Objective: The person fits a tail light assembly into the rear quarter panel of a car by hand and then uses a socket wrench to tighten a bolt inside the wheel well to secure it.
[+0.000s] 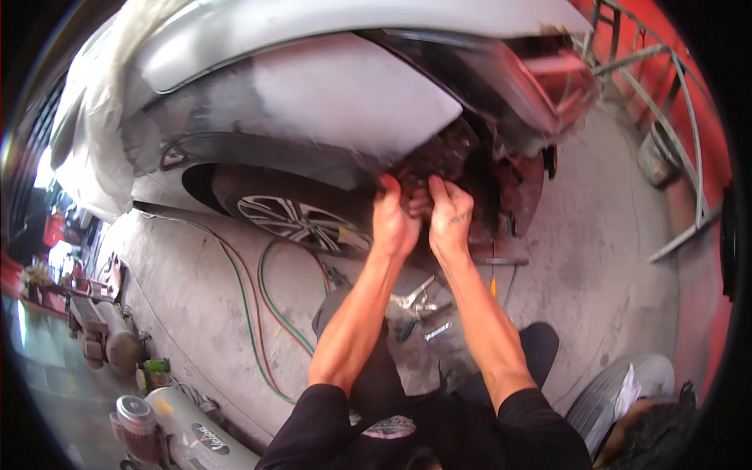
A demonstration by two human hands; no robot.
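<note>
Both arms reach forward to the opened corner of a grey car, where dark inner parts (454,153) show below the pale body panel (337,86). My left hand (396,223) is closed at the panel's lower edge, just right of the wheel (294,211). Close beside it, my right hand (450,219) is also closed, its thumb side up. The hands are a little apart, with fingers curled towards the dark cavity. Whatever lies between the fingers of either hand is hidden or too small to make out. A lamp (540,82) sits above and right of them.
Locking pliers (415,294) and a small wrench (439,331) lie on the concrete between my arms. Green and red hoses (262,313) loop at left. An air compressor (184,427) stands lower left, a loose tyre (619,392) lower right, and a metal frame (666,117) with a bucket (658,153) at right.
</note>
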